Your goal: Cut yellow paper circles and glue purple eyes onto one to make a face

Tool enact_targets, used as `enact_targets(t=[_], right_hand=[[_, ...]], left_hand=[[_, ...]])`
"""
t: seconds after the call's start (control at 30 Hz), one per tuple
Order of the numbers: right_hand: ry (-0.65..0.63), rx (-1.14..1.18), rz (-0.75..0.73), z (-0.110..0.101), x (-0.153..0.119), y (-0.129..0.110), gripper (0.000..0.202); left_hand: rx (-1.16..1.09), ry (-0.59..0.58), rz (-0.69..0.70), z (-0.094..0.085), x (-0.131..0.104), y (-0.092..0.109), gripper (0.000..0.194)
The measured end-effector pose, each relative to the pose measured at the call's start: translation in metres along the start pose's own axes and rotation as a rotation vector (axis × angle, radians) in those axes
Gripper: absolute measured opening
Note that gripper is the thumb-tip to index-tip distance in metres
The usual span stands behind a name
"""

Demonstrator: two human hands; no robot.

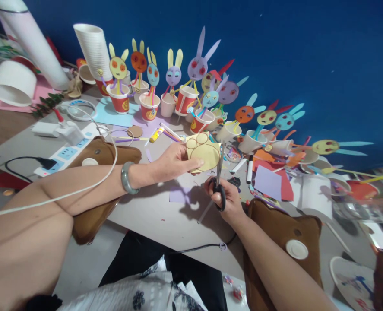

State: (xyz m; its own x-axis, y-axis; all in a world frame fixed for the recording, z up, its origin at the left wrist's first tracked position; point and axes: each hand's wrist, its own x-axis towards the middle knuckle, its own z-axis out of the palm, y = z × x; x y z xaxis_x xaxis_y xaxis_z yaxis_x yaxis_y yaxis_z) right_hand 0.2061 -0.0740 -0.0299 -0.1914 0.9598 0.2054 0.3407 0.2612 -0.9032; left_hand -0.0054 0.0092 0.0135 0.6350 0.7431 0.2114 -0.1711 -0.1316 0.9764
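Scissors (219, 169), gripped in the right hand (232, 201), pointed forward at the right edge of yellow paper (207, 154) pinched by the left hand (174, 161).

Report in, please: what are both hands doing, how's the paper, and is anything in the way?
Left hand gripping paper: yellow, drawn on. Right hand holding scissors at paper's right edge. White cable across left forearm, clear of paper.

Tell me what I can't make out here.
In the head view:
1. Left hand: some fingertips hidden behind the pale yellow paper with brown outlines.
2. Tall white cylinder: top cut off by upper edge.
3. Yellow glue stick: any print too small.
4. Reddish-orange shape, far right: blurred beyond identifying.
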Motion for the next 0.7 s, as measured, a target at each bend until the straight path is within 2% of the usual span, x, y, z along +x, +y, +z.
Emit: enact_targets(t=[0.7], right_hand=[[0.011, 0.022, 0.006, -0.0012, 0.0003, 0.0046, 0.056]], left_hand=[[0.003, 0.008, 0.081, -0.0016, 0.0016, -0.0007, 0.021]])
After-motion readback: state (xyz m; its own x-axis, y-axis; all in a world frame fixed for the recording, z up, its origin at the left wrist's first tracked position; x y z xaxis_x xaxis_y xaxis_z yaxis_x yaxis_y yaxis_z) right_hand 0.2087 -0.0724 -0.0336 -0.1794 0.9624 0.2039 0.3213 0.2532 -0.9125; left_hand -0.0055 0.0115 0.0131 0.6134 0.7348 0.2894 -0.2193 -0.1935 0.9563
